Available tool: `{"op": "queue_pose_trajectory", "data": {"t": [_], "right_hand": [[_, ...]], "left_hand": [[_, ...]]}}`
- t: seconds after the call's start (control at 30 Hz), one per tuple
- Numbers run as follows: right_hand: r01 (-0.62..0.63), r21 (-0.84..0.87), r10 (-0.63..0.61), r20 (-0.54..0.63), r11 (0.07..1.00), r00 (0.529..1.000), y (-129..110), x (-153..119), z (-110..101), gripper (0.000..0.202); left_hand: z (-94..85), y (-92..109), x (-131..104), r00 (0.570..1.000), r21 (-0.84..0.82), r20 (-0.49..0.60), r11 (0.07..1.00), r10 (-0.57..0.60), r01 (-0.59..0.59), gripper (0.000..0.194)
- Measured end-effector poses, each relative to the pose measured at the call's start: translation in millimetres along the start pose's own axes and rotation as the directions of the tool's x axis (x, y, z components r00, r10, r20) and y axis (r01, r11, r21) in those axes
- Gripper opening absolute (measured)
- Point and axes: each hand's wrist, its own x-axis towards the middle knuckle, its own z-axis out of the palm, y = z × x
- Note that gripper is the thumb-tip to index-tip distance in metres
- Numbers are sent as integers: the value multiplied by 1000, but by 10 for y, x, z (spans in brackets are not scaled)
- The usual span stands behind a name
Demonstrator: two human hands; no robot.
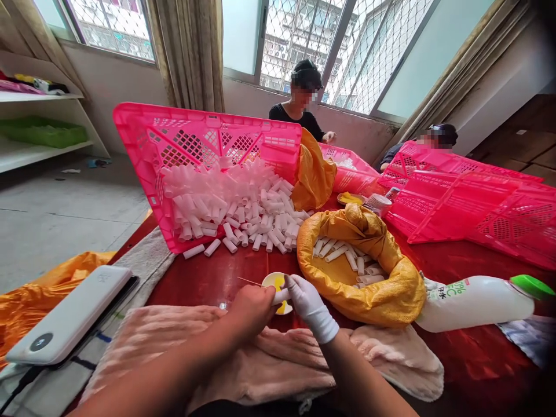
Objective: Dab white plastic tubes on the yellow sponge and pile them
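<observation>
A short white plastic tube spans the gap between my two hands, above a small white bowl with yellow stuff in it. My left hand, bare, is closed by the tube's left end; a thin stick pokes out leftward from its fingers. In a white glove, my right hand pinches the tube's other end. Just beyond lies a heap of similar white tubes, spilling from a tipped pink crate. More tubes rest inside an orange woven sack, right of my gloved hand.
A white bottle with a green cap lies at the right. Pink cloth covers the table's near edge; a white power bank sits at left. Further pink crates and two people are across the red table.
</observation>
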Motion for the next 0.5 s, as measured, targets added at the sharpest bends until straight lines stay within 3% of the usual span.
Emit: {"op": "queue_pose_trajectory", "data": {"t": [0.1,0.17,0.23,0.3,0.37,0.4,0.43,0.5], "right_hand": [[-16,25,16,-6,1000,1000,6,-27,136,52],[33,36,-33,-5,999,999,-78,-88,178,52],[71,23,-71,22,997,997,-188,-180,139,51],[70,-23,-69,31,997,997,-246,-341,-26,47],[-5,-101,-1,-54,995,999,-190,-619,-328,40],[-75,-145,53,-151,987,987,-115,-804,-516,36],[-165,-184,113,-264,969,958,-15,-1011,-713,34],[-348,-252,182,-510,903,840,219,-1447,-1083,32]], "left_hand": [[-76,4,-18,986,-172,165,985,4,25,27],[-122,11,-56,947,-408,303,913,110,24,27],[-169,26,-104,901,-568,379,822,210,48,26],[-236,13,-138,895,-589,381,807,232,42,26],[-342,-81,-132,938,-484,292,875,187,-24,30],[-410,-171,-111,966,-371,220,928,133,-43,30],[-485,-290,-78,989,-222,136,975,59,-28,27],[-637,-592,6,992,108,-57,987,-116,122,29]]}}
